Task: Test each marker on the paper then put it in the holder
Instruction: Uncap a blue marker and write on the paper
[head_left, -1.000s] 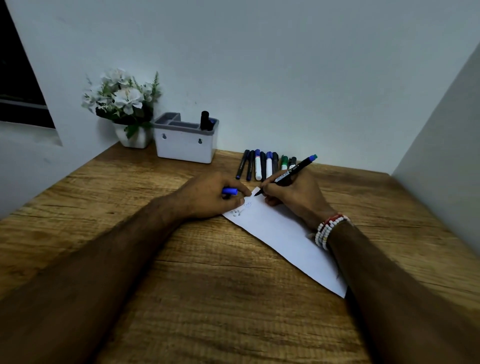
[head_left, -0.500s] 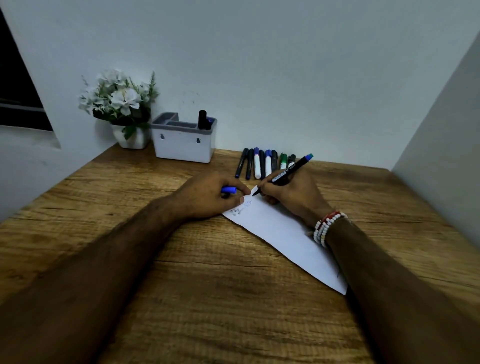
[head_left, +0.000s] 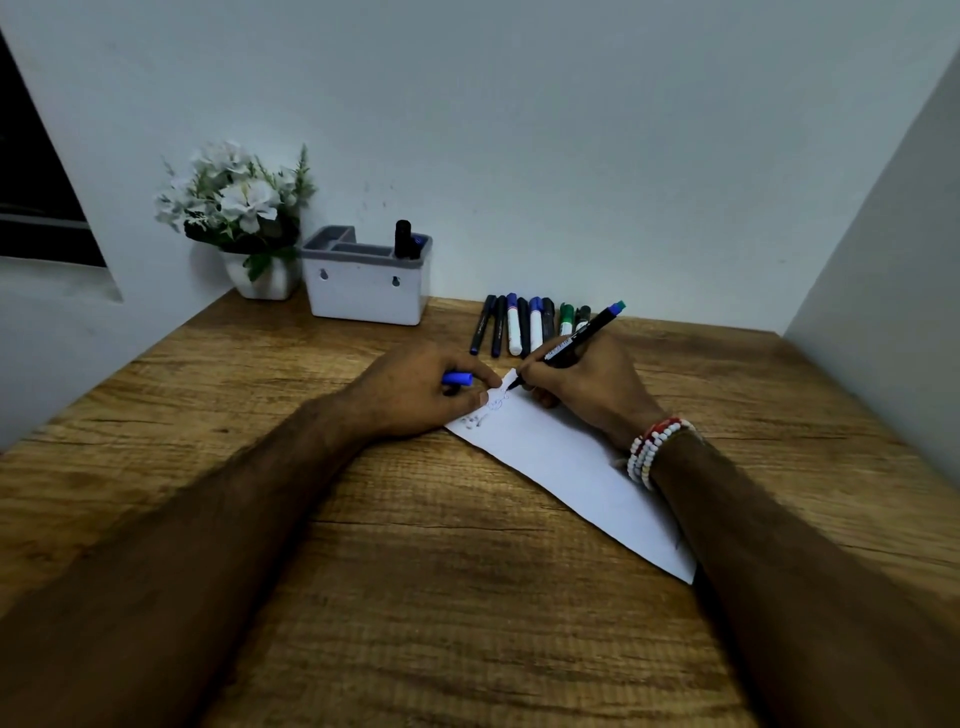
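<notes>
While the right hand (head_left: 587, 387) pinches the marker (head_left: 571, 340), tip on paper (head_left: 561, 457), barrel slanting back-right, the left hand (head_left: 415, 397) grips a blue cap (head_left: 458, 378) beside the tip

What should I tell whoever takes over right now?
Right hand grips the marker, tip on the paper's far corner.
Left hand pinches the blue cap and rests on the paper.
Done: a stowed marker stands in the holder; scribbles mark the paper.
Left: cap this marker, put it in the holder, then test the row of markers.
</notes>
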